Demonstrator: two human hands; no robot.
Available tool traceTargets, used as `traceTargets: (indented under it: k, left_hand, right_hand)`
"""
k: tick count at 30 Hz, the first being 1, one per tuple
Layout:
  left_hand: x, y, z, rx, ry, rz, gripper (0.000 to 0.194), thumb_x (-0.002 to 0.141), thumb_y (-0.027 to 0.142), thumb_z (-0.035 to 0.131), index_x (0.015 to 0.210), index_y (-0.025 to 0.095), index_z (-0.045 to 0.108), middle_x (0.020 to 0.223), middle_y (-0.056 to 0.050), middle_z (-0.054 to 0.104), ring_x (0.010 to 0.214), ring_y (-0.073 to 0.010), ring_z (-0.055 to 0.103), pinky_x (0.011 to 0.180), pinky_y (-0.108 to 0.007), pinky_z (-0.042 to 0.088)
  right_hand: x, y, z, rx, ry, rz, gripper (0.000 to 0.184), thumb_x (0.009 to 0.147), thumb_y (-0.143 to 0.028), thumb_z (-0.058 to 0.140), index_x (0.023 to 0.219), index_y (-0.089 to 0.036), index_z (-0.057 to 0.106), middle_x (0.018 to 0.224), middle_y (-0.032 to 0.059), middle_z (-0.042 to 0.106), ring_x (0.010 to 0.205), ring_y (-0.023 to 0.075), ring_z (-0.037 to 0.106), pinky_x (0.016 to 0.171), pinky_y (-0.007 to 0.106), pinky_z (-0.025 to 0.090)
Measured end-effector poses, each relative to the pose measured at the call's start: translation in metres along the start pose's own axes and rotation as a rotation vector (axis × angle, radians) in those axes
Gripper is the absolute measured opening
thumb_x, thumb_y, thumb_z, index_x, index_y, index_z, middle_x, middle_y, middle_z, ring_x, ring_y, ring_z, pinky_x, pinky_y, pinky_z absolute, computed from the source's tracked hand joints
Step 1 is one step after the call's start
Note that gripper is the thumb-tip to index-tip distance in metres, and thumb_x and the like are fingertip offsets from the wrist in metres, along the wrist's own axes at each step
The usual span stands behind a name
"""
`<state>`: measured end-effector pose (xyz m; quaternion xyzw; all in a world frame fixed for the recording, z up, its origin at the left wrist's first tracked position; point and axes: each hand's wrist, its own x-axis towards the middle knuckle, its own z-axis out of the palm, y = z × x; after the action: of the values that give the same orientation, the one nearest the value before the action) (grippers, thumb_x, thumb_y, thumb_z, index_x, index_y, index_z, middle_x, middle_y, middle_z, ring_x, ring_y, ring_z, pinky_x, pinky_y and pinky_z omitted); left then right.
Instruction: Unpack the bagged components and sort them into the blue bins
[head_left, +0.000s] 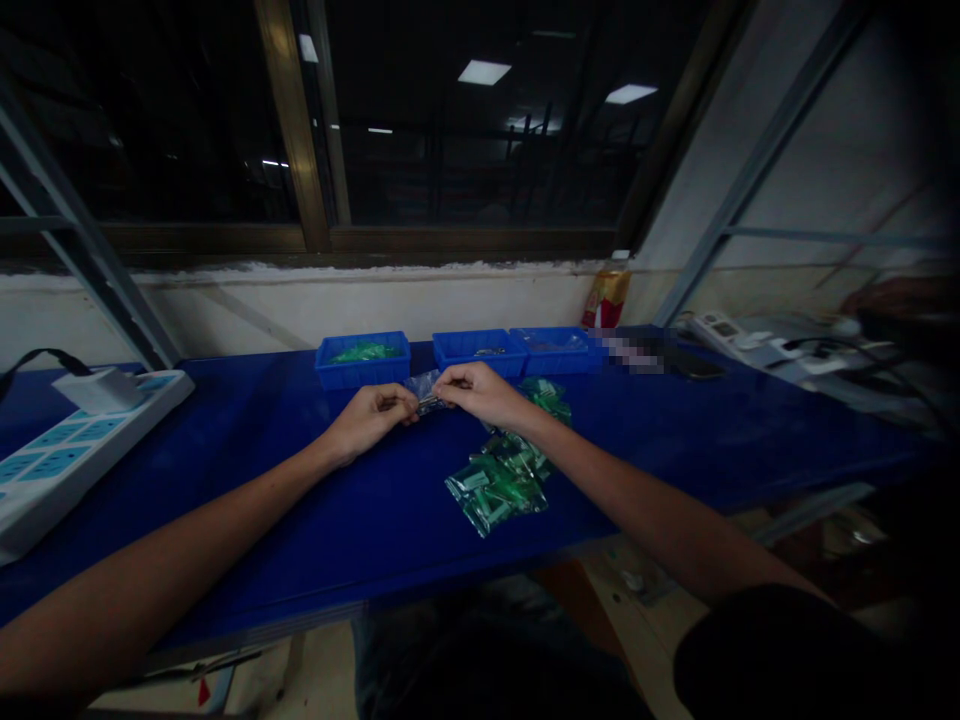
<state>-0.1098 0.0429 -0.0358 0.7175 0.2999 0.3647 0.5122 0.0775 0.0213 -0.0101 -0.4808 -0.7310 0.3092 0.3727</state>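
Observation:
Between my two hands, above the blue table, is a small clear plastic bag with thin metallic pieces at it, too small to name. My left hand pinches the bag's left side, thumb and fingers pressed together. On the right side my right hand is closed on the same bag, its wrist bent inward. Close to my right forearm lies a pile of filled clear packets with green and pale contents. Behind my hands stand a left blue bin with green pieces and a middle blue bin with small metallic parts.
A right blue bin holds clear plastic. A white power strip with a plug lies at left. At the back right are a red and gold pouch, a dark phone and cabled white devices. Metal frame posts flank the table.

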Motion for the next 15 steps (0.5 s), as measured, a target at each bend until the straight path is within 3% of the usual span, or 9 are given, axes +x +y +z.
traceTargets:
  k: [15]
  left_hand:
    - [0.0005, -0.0020, -0.0006, 0.050, -0.020, 0.036, 0.011, 0.076, 0.020, 0.054, 0.082, 0.014, 0.060, 0.070, 0.000, 0.061, 0.066, -0.0106, 0.054, 0.067, -0.024, 0.041]
  right_hand:
    - [0.0012, 0.0033, -0.0035, -0.007, 0.015, -0.054, 0.013, 0.075, -0.025, 0.053, 0.068, -0.015, 0.058, 0.060, -0.0011, 0.053, 0.056, 0.0097, 0.046, 0.056, 0.026, 0.036]
